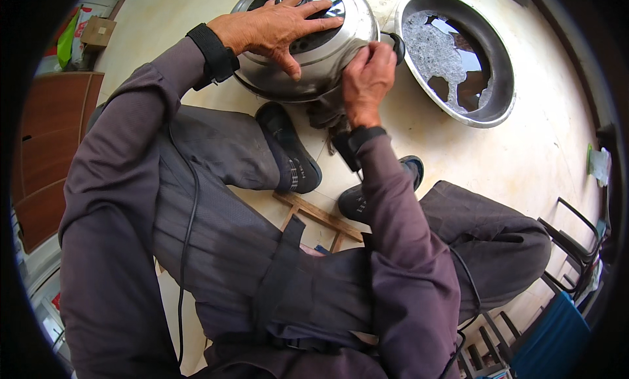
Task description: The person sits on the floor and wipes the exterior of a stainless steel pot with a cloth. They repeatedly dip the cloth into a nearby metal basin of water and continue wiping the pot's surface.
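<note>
A round stainless steel lidded pot [307,79] with a dark glass centre in its lid and a black side handle [397,48] sits on the floor before me. Across the lid lies my left hand [285,27], its fingers spread beside the knob. My right hand [368,81] grips a grey-brown cloth [351,59] against the pot's right side, near the handle; part of the cloth hangs below the rim. To the right stands a wide metal basin [503,84] with sudsy water [432,50] in it.
Between my feet and my lap is a wooden stool frame [319,214]. A brown cabinet [54,143] stands at the left, with a cardboard box [98,32] and bags near it. Black metal chair frames [572,251] and blue fabric [550,335] are at the lower right.
</note>
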The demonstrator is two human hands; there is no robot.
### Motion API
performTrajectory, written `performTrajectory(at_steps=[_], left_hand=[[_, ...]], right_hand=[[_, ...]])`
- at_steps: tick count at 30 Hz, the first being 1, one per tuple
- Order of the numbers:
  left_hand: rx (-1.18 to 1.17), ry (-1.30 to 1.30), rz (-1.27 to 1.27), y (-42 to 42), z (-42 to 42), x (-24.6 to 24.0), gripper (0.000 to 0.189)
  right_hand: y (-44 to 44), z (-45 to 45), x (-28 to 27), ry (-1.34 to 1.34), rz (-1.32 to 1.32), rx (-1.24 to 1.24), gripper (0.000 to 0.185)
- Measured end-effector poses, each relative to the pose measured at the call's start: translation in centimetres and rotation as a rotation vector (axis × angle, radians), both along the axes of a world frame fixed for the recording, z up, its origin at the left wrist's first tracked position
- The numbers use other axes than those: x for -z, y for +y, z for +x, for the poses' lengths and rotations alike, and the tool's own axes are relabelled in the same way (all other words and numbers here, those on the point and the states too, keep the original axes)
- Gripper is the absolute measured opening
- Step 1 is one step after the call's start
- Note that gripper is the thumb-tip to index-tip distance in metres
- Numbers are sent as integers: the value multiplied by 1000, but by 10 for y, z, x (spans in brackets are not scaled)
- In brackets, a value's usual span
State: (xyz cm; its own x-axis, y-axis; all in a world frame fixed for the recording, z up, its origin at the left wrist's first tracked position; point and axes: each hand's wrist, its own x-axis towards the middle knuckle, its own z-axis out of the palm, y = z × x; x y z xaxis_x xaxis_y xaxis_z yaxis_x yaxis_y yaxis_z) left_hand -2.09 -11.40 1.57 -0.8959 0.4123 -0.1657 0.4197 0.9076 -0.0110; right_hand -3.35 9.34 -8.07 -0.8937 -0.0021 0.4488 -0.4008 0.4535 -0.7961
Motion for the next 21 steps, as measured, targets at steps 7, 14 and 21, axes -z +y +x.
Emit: performTrajectory(at_steps=[7, 14, 21], left_hand=[[-42, 23, -6, -1, -8, 4, 133], [-99, -14, -12, 10, -5, -9, 133], [-45, 15, 3, 4, -6, -9, 131]], right_hand=[[-6, -53, -2, -153, 82, 140, 16], [13, -15, -2, -290, 205, 93, 19], [28, 28, 14, -139, 101, -105, 8]])
